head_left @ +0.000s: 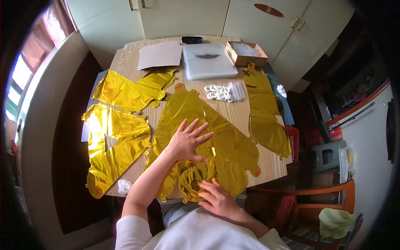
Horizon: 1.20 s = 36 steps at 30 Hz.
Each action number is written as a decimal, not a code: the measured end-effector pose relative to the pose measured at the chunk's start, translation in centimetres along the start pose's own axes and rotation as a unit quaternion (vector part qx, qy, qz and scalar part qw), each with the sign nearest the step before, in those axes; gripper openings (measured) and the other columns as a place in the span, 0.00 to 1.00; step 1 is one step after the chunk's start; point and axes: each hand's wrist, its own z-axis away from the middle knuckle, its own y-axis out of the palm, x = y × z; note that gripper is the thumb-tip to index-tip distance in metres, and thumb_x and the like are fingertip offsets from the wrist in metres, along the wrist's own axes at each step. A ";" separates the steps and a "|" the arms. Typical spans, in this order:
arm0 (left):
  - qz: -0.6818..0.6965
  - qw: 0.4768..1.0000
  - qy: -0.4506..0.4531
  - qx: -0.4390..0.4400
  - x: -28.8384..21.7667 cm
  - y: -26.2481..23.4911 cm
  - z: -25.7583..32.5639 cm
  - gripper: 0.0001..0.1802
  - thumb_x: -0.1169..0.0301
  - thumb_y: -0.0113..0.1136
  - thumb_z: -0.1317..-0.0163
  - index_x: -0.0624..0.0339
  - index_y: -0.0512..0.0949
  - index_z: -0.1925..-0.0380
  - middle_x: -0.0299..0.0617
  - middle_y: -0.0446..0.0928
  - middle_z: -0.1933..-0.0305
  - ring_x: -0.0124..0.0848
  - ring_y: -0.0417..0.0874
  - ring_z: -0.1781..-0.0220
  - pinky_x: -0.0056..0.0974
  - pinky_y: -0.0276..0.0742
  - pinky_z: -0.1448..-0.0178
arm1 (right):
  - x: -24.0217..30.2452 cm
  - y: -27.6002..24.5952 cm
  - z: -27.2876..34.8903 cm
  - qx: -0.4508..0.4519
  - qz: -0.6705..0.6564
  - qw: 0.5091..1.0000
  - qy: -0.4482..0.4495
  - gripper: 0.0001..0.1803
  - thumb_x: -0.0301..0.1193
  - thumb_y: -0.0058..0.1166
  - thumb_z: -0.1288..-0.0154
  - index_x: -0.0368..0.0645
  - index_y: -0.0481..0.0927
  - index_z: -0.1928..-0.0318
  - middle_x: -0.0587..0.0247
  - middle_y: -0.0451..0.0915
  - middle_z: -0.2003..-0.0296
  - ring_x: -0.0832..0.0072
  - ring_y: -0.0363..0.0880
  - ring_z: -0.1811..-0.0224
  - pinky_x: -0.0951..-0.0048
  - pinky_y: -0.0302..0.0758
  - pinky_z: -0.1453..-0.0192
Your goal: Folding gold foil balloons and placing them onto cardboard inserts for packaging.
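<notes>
A large flat gold foil balloon [227, 133] lies across the middle of the table, red dots on two of its corner tabs. My left hand [187, 142] rests flat on it, fingers spread. At the table's near edge, the foil is crumpled and partly folded [192, 180]. My right hand [220, 201] touches that crumpled part with its fingers apart, gripping nothing that I can see. More flat gold foil balloons flank it: one at the upper left [125, 89], another at the lower left [118, 152], and foil at the right [266, 108].
White rings [218, 93] and clear tubes [237, 91] lie beyond the middle balloon. Behind are pale sheets [159, 56], a stack of clear plastic bags [208, 62], a black item [192, 40] and a cardboard box [248, 54]. A wooden chair [325, 196] stands at the right.
</notes>
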 end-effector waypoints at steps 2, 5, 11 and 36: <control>-0.004 1.000 -0.007 0.010 -0.1 -0.1 0.0 0.57 0.20 0.49 0.56 0.32 0.57 0.27 0.40 0.54 0.22 0.47 0.47 0.20 0.61 0.37 0.21 | -1.1 -1.2 -0.2 -0.003 0.050 0.999 -0.005 0.17 0.32 0.61 0.38 0.42 0.79 0.49 0.57 0.74 0.42 0.61 0.72 0.36 0.49 0.65 0.30; -0.001 1.000 -0.010 0.009 -0.1 -0.1 0.1 0.57 0.20 0.49 0.56 0.32 0.57 0.27 0.40 0.54 0.22 0.47 0.47 0.20 0.61 0.36 0.21 | -3.6 -2.8 -0.5 -0.004 0.115 0.993 0.005 0.20 0.32 0.58 0.36 0.41 0.77 0.44 0.57 0.74 0.40 0.61 0.71 0.35 0.50 0.63 0.28; 0.003 1.000 -0.004 -0.004 -0.1 -0.3 0.1 0.57 0.20 0.50 0.57 0.33 0.58 0.27 0.41 0.55 0.23 0.48 0.49 0.21 0.61 0.40 0.22 | -5.9 -4.1 -0.9 0.076 0.163 0.984 0.003 0.26 0.40 0.58 0.35 0.40 0.75 0.40 0.58 0.72 0.36 0.60 0.66 0.31 0.50 0.59 0.27; 0.007 1.000 -0.011 0.005 -0.2 -0.4 0.0 0.59 0.21 0.53 0.59 0.33 0.58 0.27 0.40 0.54 0.22 0.47 0.48 0.20 0.61 0.38 0.21 | -6.9 -5.7 -4.3 0.251 0.233 0.938 0.051 0.66 0.71 0.57 0.58 0.47 0.50 0.24 0.60 0.49 0.24 0.46 0.38 0.22 0.41 0.39 0.23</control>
